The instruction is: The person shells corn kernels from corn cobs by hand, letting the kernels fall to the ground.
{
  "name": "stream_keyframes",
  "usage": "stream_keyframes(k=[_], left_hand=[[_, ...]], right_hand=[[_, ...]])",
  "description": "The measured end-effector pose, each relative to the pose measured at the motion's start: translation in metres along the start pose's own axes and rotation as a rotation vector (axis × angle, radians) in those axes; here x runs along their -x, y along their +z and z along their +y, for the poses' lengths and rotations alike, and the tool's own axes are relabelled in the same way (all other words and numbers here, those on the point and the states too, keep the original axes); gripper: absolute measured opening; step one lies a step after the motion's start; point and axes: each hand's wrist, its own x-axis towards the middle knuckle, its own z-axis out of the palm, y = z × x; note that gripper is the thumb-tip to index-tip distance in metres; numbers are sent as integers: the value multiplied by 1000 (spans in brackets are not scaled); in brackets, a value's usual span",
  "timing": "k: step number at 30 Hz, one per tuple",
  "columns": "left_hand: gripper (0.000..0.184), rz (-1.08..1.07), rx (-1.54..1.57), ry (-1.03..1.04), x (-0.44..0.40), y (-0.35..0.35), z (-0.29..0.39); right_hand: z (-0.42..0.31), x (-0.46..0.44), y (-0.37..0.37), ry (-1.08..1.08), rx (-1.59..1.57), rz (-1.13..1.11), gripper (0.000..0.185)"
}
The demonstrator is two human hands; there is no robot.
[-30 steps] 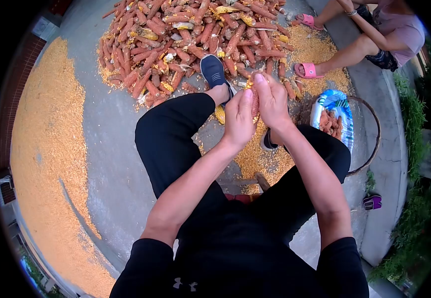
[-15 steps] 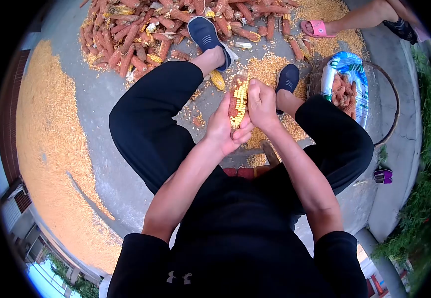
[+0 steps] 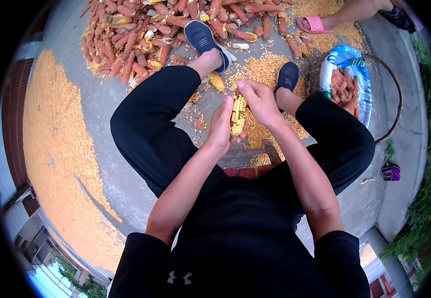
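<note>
Between my two hands is a corn cob (image 3: 238, 116), with yellow kernels on part of it and bare reddish patches where kernels are gone. My left hand (image 3: 220, 125) is wrapped round its left side and lower end. On the right, my right hand (image 3: 259, 102) presses against the cob's upper part with the thumb near its tip. Some fingertips are hidden behind the cob. Below it, loose yellow kernels (image 3: 262, 69) lie scattered on the ground between my feet. Another yellow corn cob (image 3: 216, 81) rests beside my left shoe (image 3: 203, 39).
A heap of mostly stripped reddish cobs (image 3: 126, 37) lies ahead. To the right stands a handled basket with a blue-white plastic liner (image 3: 364, 89), holding bare cobs (image 3: 343, 92). Kernels (image 3: 61, 164) spread widely at left. Another person's foot in a pink sandal (image 3: 315, 25) shows at upper right.
The cob has turned in my hands, so more of its yellow kernels face up. My right hand has shifted slightly, its thumb now nearer the cob's top.
</note>
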Motion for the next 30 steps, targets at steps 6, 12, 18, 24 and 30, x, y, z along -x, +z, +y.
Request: stream_keyframes(k=[6, 12, 18, 24, 30], left_hand=[[52, 50, -200, 105, 2, -4, -5], [53, 47, -38, -109, 4, -13, 5], [49, -28, 178, -200, 5, -15, 14], [49, 164, -92, 83, -12, -13, 1], [60, 135, -170, 160, -11, -9, -2]], right_hand=[[-6, 18, 15, -35, 179, 95, 43], [-8, 27, 19, -136, 106, 102, 38], [2, 22, 22, -236, 134, 153, 36], [0, 19, 21, -125, 117, 108, 43], [-9, 20, 27, -224, 261, 112, 42]])
